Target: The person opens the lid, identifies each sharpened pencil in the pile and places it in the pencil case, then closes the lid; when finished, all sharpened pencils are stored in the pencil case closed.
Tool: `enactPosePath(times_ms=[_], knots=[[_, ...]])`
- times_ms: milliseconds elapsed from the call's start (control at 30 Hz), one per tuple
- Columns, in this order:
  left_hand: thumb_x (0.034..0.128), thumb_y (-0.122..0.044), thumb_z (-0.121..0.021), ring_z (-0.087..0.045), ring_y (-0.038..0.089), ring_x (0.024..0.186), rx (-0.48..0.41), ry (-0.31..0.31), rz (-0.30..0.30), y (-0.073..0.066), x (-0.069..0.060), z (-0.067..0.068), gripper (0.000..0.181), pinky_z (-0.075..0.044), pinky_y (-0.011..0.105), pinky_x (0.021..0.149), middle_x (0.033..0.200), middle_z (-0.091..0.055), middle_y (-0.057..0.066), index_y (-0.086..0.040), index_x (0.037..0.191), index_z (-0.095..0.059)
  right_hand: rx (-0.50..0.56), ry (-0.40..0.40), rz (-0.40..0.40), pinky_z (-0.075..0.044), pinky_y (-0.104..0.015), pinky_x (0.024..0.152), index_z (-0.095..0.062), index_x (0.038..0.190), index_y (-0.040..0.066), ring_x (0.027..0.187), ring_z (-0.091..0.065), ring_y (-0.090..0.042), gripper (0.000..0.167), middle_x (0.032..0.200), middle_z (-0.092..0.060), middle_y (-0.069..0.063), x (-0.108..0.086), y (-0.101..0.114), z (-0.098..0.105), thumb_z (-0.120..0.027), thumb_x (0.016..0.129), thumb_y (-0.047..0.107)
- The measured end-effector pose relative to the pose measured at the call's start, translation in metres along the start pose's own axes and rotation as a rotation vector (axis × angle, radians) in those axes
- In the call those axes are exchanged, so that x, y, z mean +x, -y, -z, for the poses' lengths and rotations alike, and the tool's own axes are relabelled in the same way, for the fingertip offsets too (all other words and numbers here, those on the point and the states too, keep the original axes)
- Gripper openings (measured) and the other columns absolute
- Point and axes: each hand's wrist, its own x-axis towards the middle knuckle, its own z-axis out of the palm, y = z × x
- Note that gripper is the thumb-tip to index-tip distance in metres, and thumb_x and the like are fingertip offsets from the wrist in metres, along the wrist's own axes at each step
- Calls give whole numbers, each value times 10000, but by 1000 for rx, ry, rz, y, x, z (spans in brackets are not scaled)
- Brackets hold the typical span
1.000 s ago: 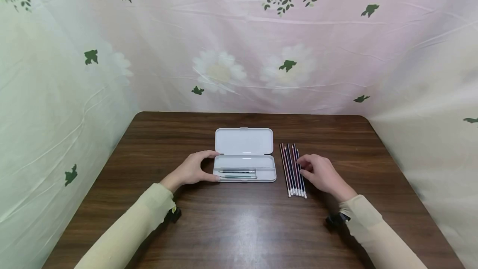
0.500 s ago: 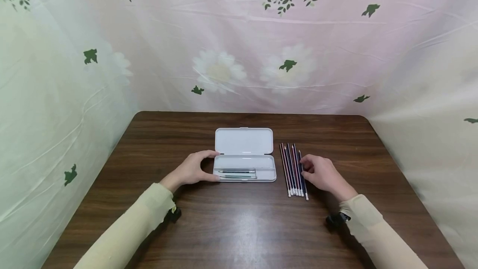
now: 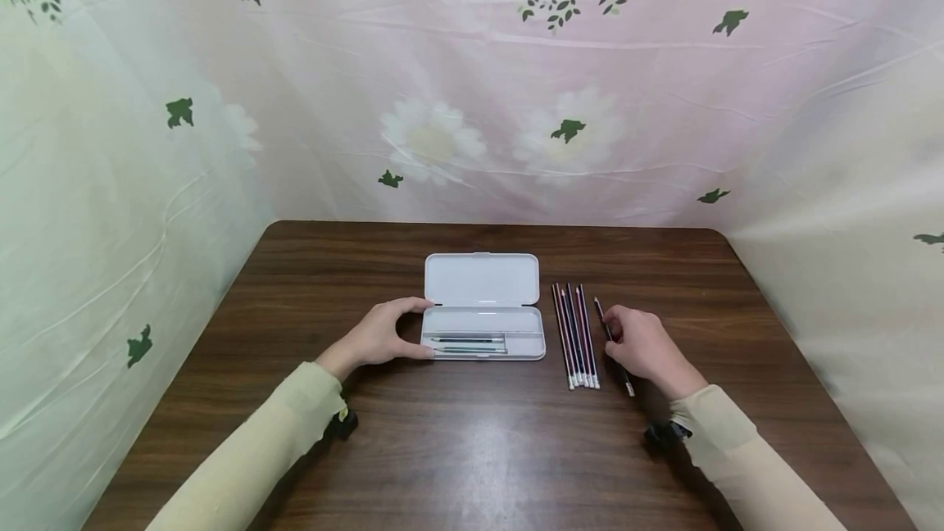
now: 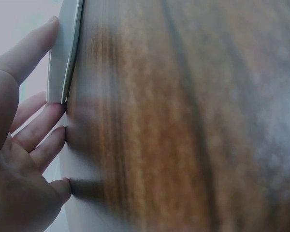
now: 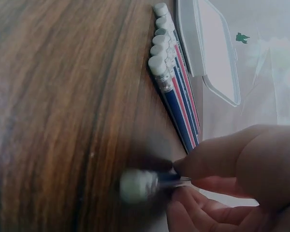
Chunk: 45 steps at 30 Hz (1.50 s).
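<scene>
A white pencil case (image 3: 483, 319) lies with its lid folded back on the table, a few pencils (image 3: 468, 340) in its front compartment. My left hand (image 3: 379, 332) grips the case's left end, thumb at the near corner and fingers at the far one; the left wrist view shows the thumb against the case's edge (image 4: 65, 53). Right of the case lies a row of striped pencils (image 3: 575, 334), white erasers toward me. Beside them my right hand (image 3: 643, 342) pinches one dark pencil (image 3: 629, 388), whose blurred eraser (image 5: 134, 185) points out in the right wrist view.
Everything rests on a dark wood-grain table (image 3: 472, 457). A patterned cloth (image 3: 501, 80) hangs behind the far edge and along both sides.
The rightmost pencil has been drawn away from the row to the right, pinched by my right hand, and its eraser end has swung outward. My left hand stays on the case.
</scene>
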Motion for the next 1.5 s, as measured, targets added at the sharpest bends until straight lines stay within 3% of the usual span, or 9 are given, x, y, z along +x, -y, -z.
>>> enactPosePath(times_ms=[400, 867, 1067, 1500], knots=[[771, -485, -937, -510, 233, 1415, -3, 0, 0, 1, 1, -1, 845, -385, 502, 1187, 1473, -609, 12, -197, 1483, -586, 21, 26, -25, -539, -446, 704, -678, 1166, -37, 777, -615, -235, 356, 878, -667, -74, -2, -1, 0, -743, 816, -25], [765, -488, -939, -514, 242, 1411, 2, -4, -7, 2, 1, -1, 843, -389, 506, 1184, 1464, -617, 21, -190, 1474, -594, 38, 33, -54, -567, -485, 764, -711, 1123, -45, 858, -680, -275, 293, 934, -720, -121, -3, -4, 1, -747, 839, 17], [760, -489, -942, -515, 240, 1408, 0, -2, -4, 2, 1, -1, 845, -385, 504, 1186, 1457, -622, 18, -195, 1472, -596, 44, 3, -34, -567, -476, 754, -707, 1111, -48, 855, -677, -268, 287, 921, -717, -119, -3, -4, 4, -740, 829, -5], [766, -489, -938, -510, 241, 1414, -4, 2, -5, 2, 1, 0, 848, -381, 507, 1190, 1462, -617, 24, -186, 1478, -590, 36, 32, -9, -555, -472, 775, -690, 1126, -52, 872, -662, -267, 295, 931, -697, -111, 0, -2, 8, -718, 837, 0]])
